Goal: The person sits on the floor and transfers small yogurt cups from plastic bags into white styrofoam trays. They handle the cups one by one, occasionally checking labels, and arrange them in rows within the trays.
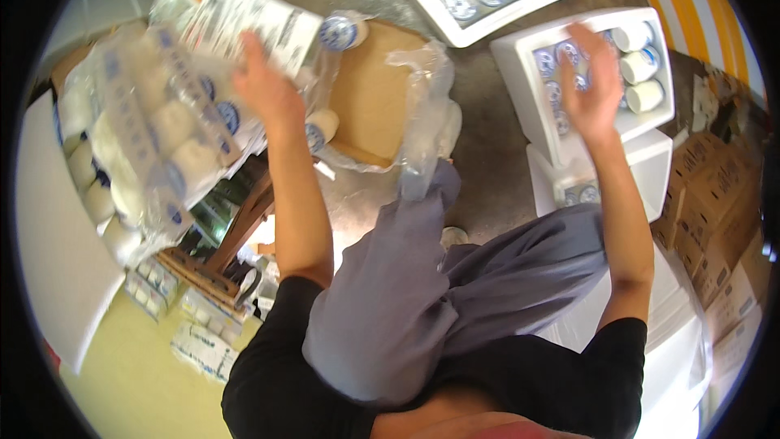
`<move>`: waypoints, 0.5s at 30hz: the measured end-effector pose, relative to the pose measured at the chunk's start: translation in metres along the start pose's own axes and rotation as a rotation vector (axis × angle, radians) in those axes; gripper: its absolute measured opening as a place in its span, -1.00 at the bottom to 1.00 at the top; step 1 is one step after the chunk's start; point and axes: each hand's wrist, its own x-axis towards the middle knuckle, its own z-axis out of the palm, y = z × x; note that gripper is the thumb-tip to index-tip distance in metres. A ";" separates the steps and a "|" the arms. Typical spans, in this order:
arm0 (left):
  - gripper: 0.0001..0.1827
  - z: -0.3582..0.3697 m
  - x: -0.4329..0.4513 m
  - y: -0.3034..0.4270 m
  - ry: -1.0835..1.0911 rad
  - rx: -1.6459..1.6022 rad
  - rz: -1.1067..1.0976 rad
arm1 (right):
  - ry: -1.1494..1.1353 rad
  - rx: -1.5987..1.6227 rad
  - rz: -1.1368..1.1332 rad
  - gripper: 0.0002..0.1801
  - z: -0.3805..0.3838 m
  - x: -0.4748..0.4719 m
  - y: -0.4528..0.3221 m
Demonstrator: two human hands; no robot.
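Observation:
My left hand [268, 85], blurred, is beside a plastic-wrapped pack of white jars [170, 116] and below a printed paper sheet [256, 18]. Whether its fingers grip the wrap cannot be made out. My right hand [590, 85] hovers over a white foam box [518, 85] with its fingers apart and nothing in them. Inside that box, several jars stand with blue-and-white patterned tops, and white jars [638, 67] lie on their sides at the right. Between my hands is an open cardboard tray [368, 91] with torn clear plastic [423, 110] around it. Single jars [342, 32] rest at its left edge.
Another foam box [463, 36] of jars stands at the top. Below the right-hand box is a further foam box [631, 164]. Brown cartons [713, 195] are stacked at far right, near a striped orange-and-white sheet [694, 6]. A wooden stool [241, 225] stands at left.

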 end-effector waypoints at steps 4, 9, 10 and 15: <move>-0.53 0.027 0.014 0.011 -0.223 0.170 -0.088 | -0.230 0.521 -0.098 -0.67 0.086 0.006 -0.111; -0.57 0.024 -0.017 0.009 -0.137 0.162 -0.004 | -0.129 0.501 0.529 -0.22 0.203 0.008 -0.147; -0.59 0.011 -0.037 0.007 -0.093 0.235 0.061 | -0.081 0.502 0.536 -0.19 0.211 0.011 -0.151; -0.54 -0.145 -0.082 -0.030 -0.393 0.702 0.446 | 0.096 0.427 0.516 -0.08 0.229 0.026 -0.156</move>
